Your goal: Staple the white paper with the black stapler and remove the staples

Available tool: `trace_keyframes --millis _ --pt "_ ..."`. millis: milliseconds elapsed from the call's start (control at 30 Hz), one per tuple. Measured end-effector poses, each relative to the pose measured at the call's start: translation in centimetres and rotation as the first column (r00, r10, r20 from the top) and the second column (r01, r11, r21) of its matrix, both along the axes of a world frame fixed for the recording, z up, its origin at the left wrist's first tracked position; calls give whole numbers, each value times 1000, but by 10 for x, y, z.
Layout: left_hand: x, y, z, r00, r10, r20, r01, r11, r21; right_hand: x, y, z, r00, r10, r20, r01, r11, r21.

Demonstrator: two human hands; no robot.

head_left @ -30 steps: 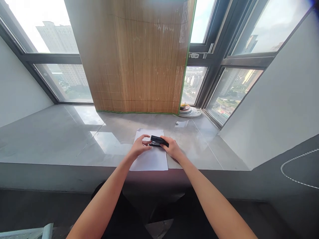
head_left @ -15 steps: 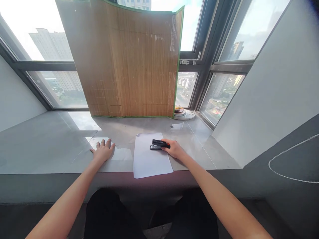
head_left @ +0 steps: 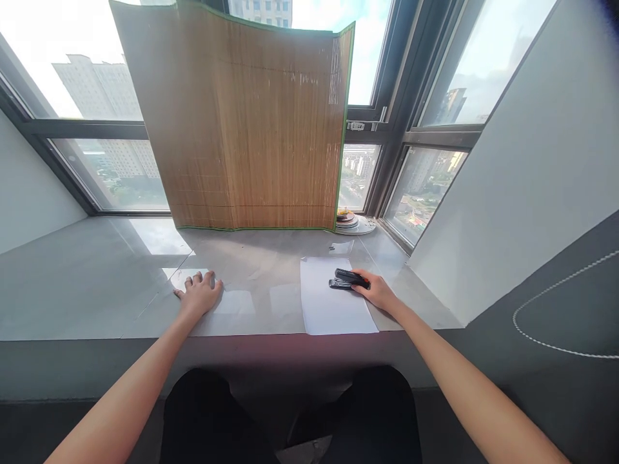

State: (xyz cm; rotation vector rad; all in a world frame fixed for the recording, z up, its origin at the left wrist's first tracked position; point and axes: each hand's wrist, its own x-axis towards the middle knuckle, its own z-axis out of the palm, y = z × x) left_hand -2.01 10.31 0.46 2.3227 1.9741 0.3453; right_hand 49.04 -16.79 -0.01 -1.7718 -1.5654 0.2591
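Head view: right hand clasps black stapler at one o'clock on paper sheet; left hand lies flat, fingers spread; best pressed squarely.

No lettering can be read — neither on the stapler nor the paper.

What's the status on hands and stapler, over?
Left hand flat on the ledge, holding nothing. Right hand holds stapler, on the paper. Bamboo screen stands behind, apart.
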Motion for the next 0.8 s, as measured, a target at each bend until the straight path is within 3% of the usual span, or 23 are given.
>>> trace_keyframes --millis 67,133,200,300,467,667,733,800 --pt "0 -1 1 1000 -7 2 8 1000 -7 9 -2 0 994 -105 42 102 992 74" --pt "1 -3 3 1000 -9 -1 9 1000 -14 23 -6 -5 947 -287 142 274 956 107" --pt "2 -5 5 1000 -2 -5 2 1000 -16 38 -12 -14 870 -386 307 401 916 14" --pt "3 -6 6 1000 4 0 -4 1000 -9 49 -17 -28 810 -333 482 468 863 -191" --pt "2 -5 5 1000 10 -3 -10 1000 -9 47 -13 -32 761 -326 561 496 850 -179" --pt "2 -2 3 1000 14 -18 -14 1000 -1 64 25 -13 768 -371 521 524 833 -179" --pt "2 -2 2 1000 16 -24 -15 1000 9 68 48 -5 831 -347 435 440 888 -134" --pt "2 -2 1 999 18 -26 -18 1000 19 68 72 2 902 -207 380 253 965 -73"
